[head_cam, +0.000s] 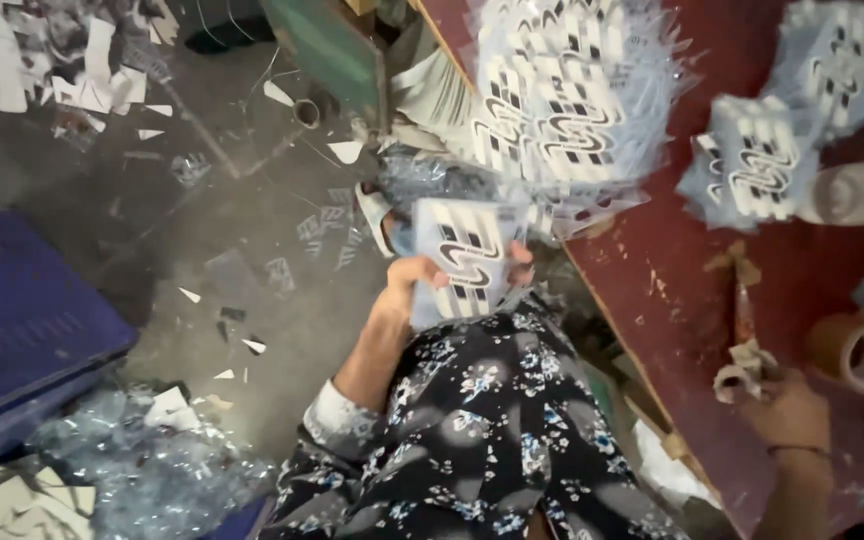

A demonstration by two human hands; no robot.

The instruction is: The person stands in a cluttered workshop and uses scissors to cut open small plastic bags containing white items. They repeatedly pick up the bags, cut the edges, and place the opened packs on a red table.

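My left hand (pixel 407 278) is raised over my lap, fingers wrapped around a small stack of white printed cards (pixel 464 255) with black wavy patterns. My right hand (pixel 790 410) rests on the dark red table (pixel 652 250) at the right. It grips the tape-wrapped handles of a pair of rusty scissors (pixel 742 330), whose blades point away from me. A large fanned pile of the same printed cards (pixel 572 90) in clear film lies on the table's far left corner, just beyond the held stack. My dark floral clothing fills the bottom centre.
Two more card piles (pixel 762 165) (pixel 837 55) sit farther right on the table, with a clear tape roll (pixel 857 190) and a brown tape roll (pixel 862 350). A blue crate (pixel 22 320) stands left; crumpled clear plastic (pixel 142 470) and paper scraps litter the concrete floor.
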